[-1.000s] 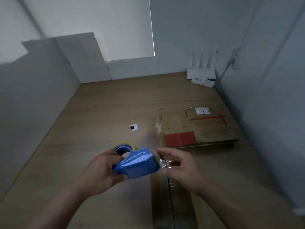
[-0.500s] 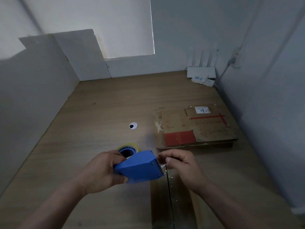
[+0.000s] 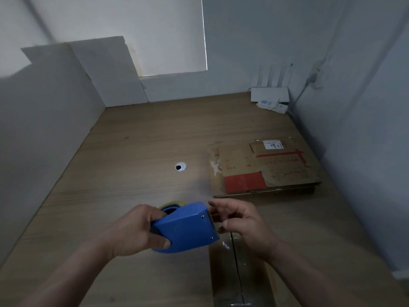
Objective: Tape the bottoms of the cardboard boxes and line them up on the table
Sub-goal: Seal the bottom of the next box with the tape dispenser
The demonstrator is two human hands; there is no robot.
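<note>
My left hand [image 3: 135,231] grips a blue tape dispenser [image 3: 188,227] by its rear, with the yellowish tape roll [image 3: 172,203] showing behind it. My right hand [image 3: 245,222] is at the dispenser's toothed front edge, fingers and thumb curled around the end of the clear tape. Under both hands stands a cardboard box [image 3: 223,273], its centre seam running toward me with shiny clear tape over it. A stack of flattened cardboard boxes [image 3: 261,167] with red print lies on the wooden table [image 3: 132,173] at the right.
A round cable hole [image 3: 180,166] sits mid-table. A white router [image 3: 270,95] with small boxes stands in the far right corner. White boards [image 3: 106,72] lean at the far left. Walls close in on the left and right.
My right hand moved in from the open position and closed on the tape end at the cutter. The dispenser has tilted flatter and shifted slightly right.
</note>
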